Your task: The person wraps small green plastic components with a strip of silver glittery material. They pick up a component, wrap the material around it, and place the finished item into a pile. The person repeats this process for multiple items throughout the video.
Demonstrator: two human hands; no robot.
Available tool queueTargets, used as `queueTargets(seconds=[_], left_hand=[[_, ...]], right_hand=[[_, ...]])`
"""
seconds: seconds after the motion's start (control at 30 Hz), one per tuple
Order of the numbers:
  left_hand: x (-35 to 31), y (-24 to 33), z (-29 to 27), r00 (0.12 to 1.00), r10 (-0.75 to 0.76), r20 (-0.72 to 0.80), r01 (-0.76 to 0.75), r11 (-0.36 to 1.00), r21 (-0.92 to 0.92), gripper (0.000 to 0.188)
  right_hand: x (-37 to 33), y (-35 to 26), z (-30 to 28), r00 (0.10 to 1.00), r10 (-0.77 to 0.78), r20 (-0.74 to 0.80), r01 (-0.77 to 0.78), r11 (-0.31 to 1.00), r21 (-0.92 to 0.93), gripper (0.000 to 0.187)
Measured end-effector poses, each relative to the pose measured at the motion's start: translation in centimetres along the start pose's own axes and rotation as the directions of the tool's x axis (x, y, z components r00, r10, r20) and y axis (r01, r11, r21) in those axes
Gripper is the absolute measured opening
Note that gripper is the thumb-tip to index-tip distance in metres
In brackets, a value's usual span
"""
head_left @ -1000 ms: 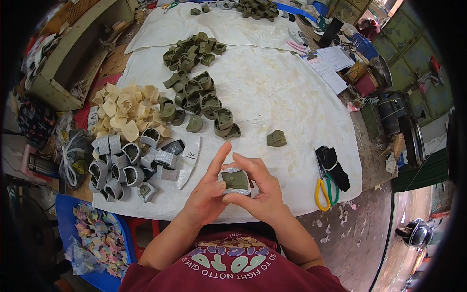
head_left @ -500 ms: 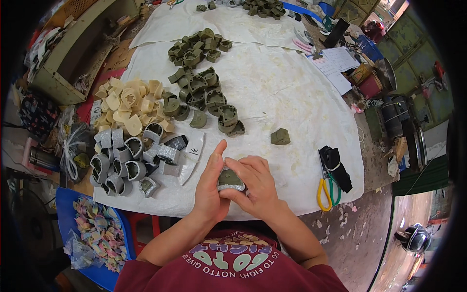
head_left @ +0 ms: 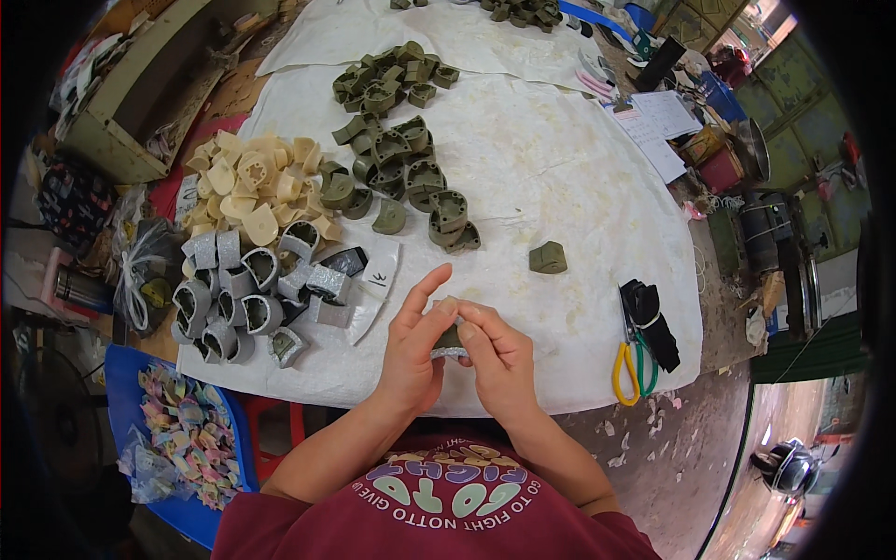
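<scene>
Both hands meet near the table's front edge around an olive-green shoe heel [head_left: 449,339] with a silver glitter covering along its edge. My left hand [head_left: 411,353] grips it from the left, its index finger stretched up and its thumb at the top. My right hand [head_left: 502,359] pinches the other side, thumb and fingers bent over it. Much of the heel is hidden by the fingers. To the left lies a pile of silver-covered heels [head_left: 264,314]. Bare olive-green heels [head_left: 425,182] stretch away up the table, and a single green heel [head_left: 548,258] sits to the right.
Beige heels [head_left: 254,173] are heaped at the left beside a white marked sheet [head_left: 378,291]. Scissors [head_left: 625,373] with yellow and green handles lie near a black bundle [head_left: 651,322] at right. A blue tub [head_left: 245,453] of colourful scraps stands below left. Papers [head_left: 653,121] rest at far right.
My right hand has turned from cupping the heel to pinching its covering with bent fingers. The left thumb has moved across to the heel's top. The whole view has shifted slightly.
</scene>
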State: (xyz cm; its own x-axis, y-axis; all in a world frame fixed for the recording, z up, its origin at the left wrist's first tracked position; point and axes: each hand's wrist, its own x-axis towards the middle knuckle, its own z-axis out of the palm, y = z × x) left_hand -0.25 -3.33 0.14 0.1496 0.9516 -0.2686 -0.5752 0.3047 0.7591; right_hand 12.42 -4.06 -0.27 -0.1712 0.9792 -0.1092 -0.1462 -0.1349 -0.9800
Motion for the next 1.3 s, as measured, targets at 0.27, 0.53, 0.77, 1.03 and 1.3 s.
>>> queueTargets(seconds=[0.27, 0.53, 0.77, 1.03, 1.3], left_hand=[[-0.5, 0.1, -1.7, 0.992, 0.077, 0.101, -0.070, 0.995, -0.074, 0.070], [-1.0, 1.8, -2.6, 0.974, 0.131, 0.185, -0.161, 0.974, 0.161, 0.076], [-1.3, 6.8, -6.1, 0.782, 0.555, 0.283, -0.513, 0.316, 0.798, 0.075], [-0.7, 13.8, -15.3, 0.662, 0.745, 0.084, 0.275, -0.346, 0.897, 0.055], [-1.2, 11.3, -10.9, 0.508, 0.839, 0.193, 0.033, -0.244, 0.969, 0.053]], right_hand=[[0.7, -0.8, 0.4, 0.993, -0.009, 0.116, 0.008, 1.000, 0.013, 0.028], [1.2, -0.4, 0.5, 0.969, -0.081, 0.234, 0.085, 0.996, -0.006, 0.032], [2.1, -0.9, 1.3, 0.967, -0.225, 0.118, 0.239, 0.964, -0.119, 0.041], [0.5, -0.4, -4.9, 0.916, -0.396, 0.064, 0.276, 0.507, -0.816, 0.016], [-0.1, 1.4, -3.3, 0.941, -0.250, 0.228, 0.291, 0.259, -0.921, 0.022]])
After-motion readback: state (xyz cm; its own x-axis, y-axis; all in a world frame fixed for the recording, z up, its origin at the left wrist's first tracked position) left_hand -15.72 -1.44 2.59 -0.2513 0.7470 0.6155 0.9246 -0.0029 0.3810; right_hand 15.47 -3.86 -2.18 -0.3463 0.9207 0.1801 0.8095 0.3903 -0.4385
